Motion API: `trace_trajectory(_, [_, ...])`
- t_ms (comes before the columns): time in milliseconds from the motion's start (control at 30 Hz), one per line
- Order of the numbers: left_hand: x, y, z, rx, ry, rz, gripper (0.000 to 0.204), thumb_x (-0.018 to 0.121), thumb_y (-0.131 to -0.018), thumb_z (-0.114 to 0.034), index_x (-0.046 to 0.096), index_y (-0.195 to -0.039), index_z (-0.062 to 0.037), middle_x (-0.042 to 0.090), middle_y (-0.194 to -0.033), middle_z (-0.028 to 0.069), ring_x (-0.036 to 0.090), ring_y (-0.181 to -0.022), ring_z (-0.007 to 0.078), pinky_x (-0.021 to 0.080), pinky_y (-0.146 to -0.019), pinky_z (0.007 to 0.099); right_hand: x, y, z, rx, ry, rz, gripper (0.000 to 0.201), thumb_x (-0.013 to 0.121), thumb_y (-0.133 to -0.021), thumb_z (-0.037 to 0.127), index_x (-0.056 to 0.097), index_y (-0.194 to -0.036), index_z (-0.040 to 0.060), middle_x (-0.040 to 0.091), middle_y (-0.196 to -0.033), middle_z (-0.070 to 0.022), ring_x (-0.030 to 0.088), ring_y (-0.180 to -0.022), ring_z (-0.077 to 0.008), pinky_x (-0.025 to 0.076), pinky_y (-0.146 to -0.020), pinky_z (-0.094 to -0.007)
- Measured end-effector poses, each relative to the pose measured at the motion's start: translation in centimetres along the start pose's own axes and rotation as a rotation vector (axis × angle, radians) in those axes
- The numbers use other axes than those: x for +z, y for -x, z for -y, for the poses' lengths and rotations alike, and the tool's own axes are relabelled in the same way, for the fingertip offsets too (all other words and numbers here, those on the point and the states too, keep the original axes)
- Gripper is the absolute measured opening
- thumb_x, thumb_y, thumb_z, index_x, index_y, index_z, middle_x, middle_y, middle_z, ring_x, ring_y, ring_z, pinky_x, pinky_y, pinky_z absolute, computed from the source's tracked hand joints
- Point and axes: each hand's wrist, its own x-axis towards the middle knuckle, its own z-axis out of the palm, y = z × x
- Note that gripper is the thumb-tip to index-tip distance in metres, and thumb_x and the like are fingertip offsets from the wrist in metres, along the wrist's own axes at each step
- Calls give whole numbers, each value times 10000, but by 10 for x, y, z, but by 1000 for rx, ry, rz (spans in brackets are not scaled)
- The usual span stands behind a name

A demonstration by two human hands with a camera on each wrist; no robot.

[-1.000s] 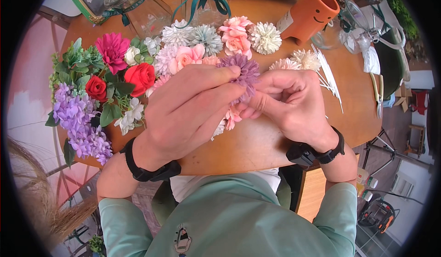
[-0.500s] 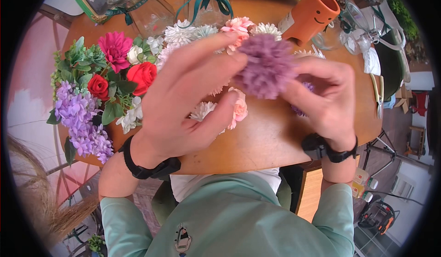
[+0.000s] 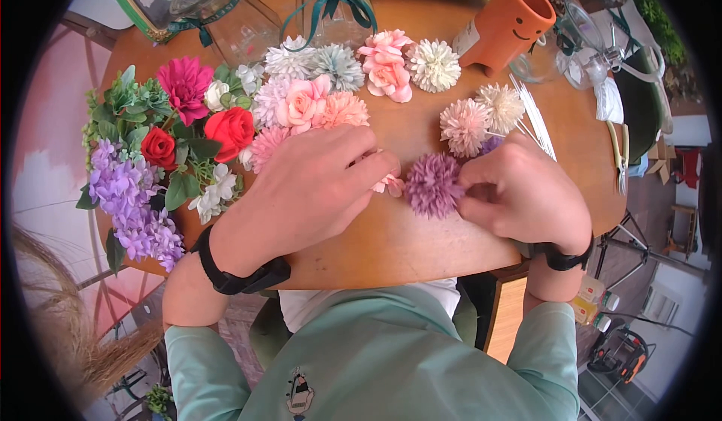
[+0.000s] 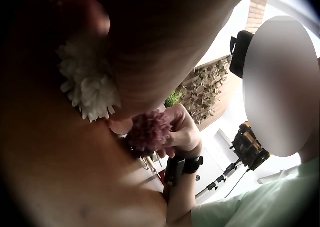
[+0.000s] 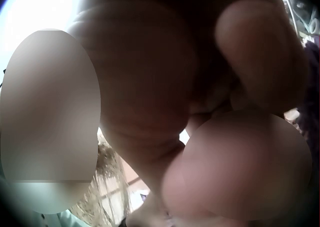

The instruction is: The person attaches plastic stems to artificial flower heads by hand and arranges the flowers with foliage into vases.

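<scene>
While your right hand (image 3: 526,193) pinches the purple flower (image 3: 432,185) and your left hand (image 3: 304,191) (grip indeterminable) meets the pink flower (image 3: 389,185), placement appears underway, requiring gentle release.

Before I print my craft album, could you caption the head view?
A right hand pinches a purple flower at a wooden table, a smiling orange pot farther back.

On the surface (image 3: 406,252), the leafy flowers (image 3: 180,131) lie at the left, the flower heads (image 3: 304,105) right of them. The sticks (image 3: 535,120) lie farther right, the pliers (image 3: 620,158) at the right edge. Behind stand 2 vases (image 3: 331,26), left of the cup (image 3: 508,26).
</scene>
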Motion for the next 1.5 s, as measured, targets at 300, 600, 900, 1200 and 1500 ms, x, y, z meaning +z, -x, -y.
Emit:
trace_trajectory(300, [-1, -3, -2, -10, 24, -61, 350, 762, -725, -19, 697, -1062, -83, 646, -961, 72, 675, -845, 278, 534, -680, 398, -44, 21, -16, 346, -324, -56, 133, 786, -891, 124, 794, -901, -8, 721, -681, -72, 660, -549, -128, 498, -492, -281])
trace_trajectory(600, [3, -5, -2, -85, 85, -281, 262, 760, -708, 29, 651, -934, -50, 637, -924, 76, 645, -732, 222, 515, -603, 319, -56, 29, -110, 403, 212, -348, 225, 866, -816, 151, 751, -867, -35, 712, -730, -92, 667, -665, -187, 508, -591, -332])
trace_trajectory(900, [3, -6, -1, -41, 122, -392, 250, 763, -714, 38, 653, -923, -43, 634, -920, 72, 636, -713, 223, 511, -596, 320, -57, 20, -112, 537, 50, -230, 157, 814, -823, 61, 736, -860, -70, 716, -727, -119, 703, -621, -195, 530, -566, -329])
trace_trajectory(1200, [5, -6, -1, -47, 271, -570, 231, 783, -748, 59, 685, -942, -20, 662, -970, 98, 626, -713, 183, 507, -595, 289, -63, 28, -116, 581, -32, -238, 143, 798, -825, 29, 719, -840, -88, 712, -706, -114, 689, -576, -172, 524, -528, -304])
trace_trajectory(1500, [3, -7, -3, -83, 287, -522, 211, 780, -762, 63, 680, -933, -9, 660, -967, 103, 625, -723, 179, 503, -599, 281, -62, 28, -116, 584, -36, -234, 156, 801, -826, 40, 720, -848, -91, 700, -691, -93, 675, -560, -154, 502, -499, -299])
